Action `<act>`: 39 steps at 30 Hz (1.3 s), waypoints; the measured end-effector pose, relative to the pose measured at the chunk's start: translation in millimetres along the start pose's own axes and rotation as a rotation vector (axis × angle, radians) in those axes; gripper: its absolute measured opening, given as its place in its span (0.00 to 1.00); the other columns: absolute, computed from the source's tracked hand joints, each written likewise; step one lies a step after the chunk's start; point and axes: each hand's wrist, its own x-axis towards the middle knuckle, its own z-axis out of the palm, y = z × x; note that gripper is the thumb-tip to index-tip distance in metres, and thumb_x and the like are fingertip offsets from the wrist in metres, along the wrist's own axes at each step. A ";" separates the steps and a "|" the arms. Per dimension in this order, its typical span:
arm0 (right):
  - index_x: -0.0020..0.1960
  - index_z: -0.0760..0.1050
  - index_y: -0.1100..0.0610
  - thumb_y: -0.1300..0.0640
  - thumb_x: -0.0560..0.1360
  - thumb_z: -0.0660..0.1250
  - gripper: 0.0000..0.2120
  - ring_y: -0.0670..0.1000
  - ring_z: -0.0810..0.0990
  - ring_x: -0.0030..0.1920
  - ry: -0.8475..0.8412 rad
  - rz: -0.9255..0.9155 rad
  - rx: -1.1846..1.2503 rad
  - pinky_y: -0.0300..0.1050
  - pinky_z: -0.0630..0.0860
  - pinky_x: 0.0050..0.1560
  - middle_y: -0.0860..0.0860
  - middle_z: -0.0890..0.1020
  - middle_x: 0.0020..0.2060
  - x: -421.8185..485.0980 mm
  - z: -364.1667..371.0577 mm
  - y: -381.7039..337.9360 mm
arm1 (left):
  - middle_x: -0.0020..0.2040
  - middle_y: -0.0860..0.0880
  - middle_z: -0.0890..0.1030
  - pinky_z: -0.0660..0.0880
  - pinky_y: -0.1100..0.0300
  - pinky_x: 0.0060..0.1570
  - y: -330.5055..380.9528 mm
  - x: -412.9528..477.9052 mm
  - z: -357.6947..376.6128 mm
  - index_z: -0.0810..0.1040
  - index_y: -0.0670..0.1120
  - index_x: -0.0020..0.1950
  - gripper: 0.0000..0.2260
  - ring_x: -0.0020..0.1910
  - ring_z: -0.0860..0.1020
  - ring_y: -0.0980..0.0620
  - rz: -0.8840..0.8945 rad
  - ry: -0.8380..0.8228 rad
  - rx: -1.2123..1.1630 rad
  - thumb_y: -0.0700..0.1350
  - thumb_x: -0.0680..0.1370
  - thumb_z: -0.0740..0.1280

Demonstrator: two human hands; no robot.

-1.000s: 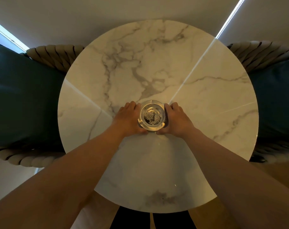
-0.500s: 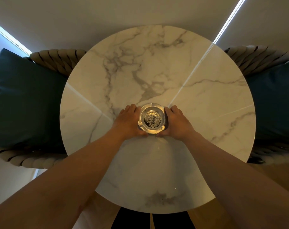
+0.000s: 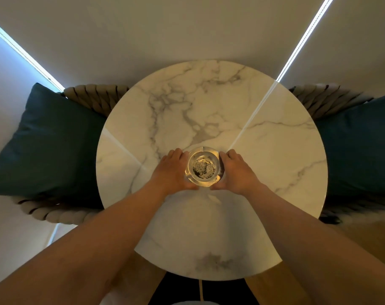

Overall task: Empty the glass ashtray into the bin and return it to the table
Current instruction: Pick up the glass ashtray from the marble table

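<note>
Ashtray (image 3: 202, 167) of clear glass sits at the centre of the frame, held between two bare hands over the round marble table (image 3: 264, 155). From this head view it cannot be told whether its base rests on the tabletop or hangs just above it. Its bowl holds a patch of grey and black ash (image 3: 202, 169), and the thick glass rim glows yellowish along its lower edge.

The left hand (image 3: 173, 170) is wrapped against the ashtray's left side, fingers curled round the far edge and the thumb tucked under the near edge. The right hand (image 3: 236, 170) mirrors it on the right side, fingers over the far rim and thumb at the near edge, so both hands are clasping the glass. Both forearms run down to the lower corners of the frame.

The table is white with grey veins and fills the middle of the frame. A bright line of reflected light crosses it from the upper right toward the ashtray. At the left edge of the frame a dark teal cushion (image 3: 48, 142) lies on a woven chair (image 3: 94, 95), partly tucked under the table's rim. At the right edge a second teal cushion (image 3: 361, 146) rests on another woven chair (image 3: 325, 97).
</note>
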 end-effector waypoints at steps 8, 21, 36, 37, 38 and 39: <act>0.62 0.68 0.56 0.39 0.53 0.81 0.45 0.56 0.71 0.56 -0.017 -0.037 -0.027 0.54 0.74 0.55 0.53 0.70 0.55 -23.7 -13.5 -14.5 | 0.56 0.48 0.71 0.70 0.51 0.57 7.4 -27.8 -10.4 0.67 0.46 0.64 0.45 0.56 0.70 0.47 -0.008 0.020 -0.001 0.69 0.57 0.74; 0.61 0.68 0.54 0.36 0.53 0.80 0.43 0.54 0.71 0.53 -0.020 -0.093 -0.063 0.51 0.74 0.53 0.50 0.69 0.53 -62.6 -18.9 -19.2 | 0.56 0.49 0.71 0.70 0.53 0.56 27.4 -68.9 -10.7 0.67 0.47 0.64 0.44 0.55 0.70 0.48 -0.012 0.053 -0.029 0.69 0.57 0.74; 0.63 0.66 0.52 0.35 0.54 0.78 0.45 0.51 0.69 0.53 -0.047 -0.108 -0.018 0.49 0.74 0.52 0.48 0.68 0.53 -108.6 4.7 -13.5 | 0.57 0.51 0.70 0.70 0.55 0.57 39.6 -114.6 17.0 0.64 0.49 0.66 0.46 0.55 0.68 0.51 -0.051 0.026 -0.067 0.71 0.57 0.73; 0.64 0.66 0.52 0.35 0.54 0.79 0.45 0.51 0.69 0.54 -0.054 -0.111 -0.017 0.48 0.74 0.52 0.48 0.68 0.53 -110.4 6.4 -13.1 | 0.58 0.51 0.70 0.70 0.55 0.58 40.0 -117.0 18.7 0.64 0.49 0.67 0.46 0.55 0.68 0.51 -0.054 0.027 -0.078 0.71 0.57 0.73; 0.65 0.66 0.52 0.35 0.55 0.79 0.45 0.51 0.69 0.54 -0.061 -0.113 -0.017 0.48 0.74 0.53 0.48 0.68 0.54 -111.7 7.7 -12.7 | 0.58 0.51 0.70 0.70 0.55 0.58 40.5 -119.3 20.5 0.64 0.49 0.67 0.46 0.55 0.69 0.52 -0.058 0.028 -0.089 0.71 0.57 0.74; 0.65 0.65 0.52 0.36 0.55 0.79 0.46 0.51 0.69 0.55 -0.068 -0.116 -0.019 0.48 0.74 0.54 0.48 0.68 0.54 -112.8 8.6 -12.4 | 0.58 0.51 0.70 0.70 0.55 0.58 41.0 -121.5 22.1 0.64 0.49 0.68 0.46 0.55 0.69 0.51 -0.063 0.028 -0.096 0.71 0.57 0.74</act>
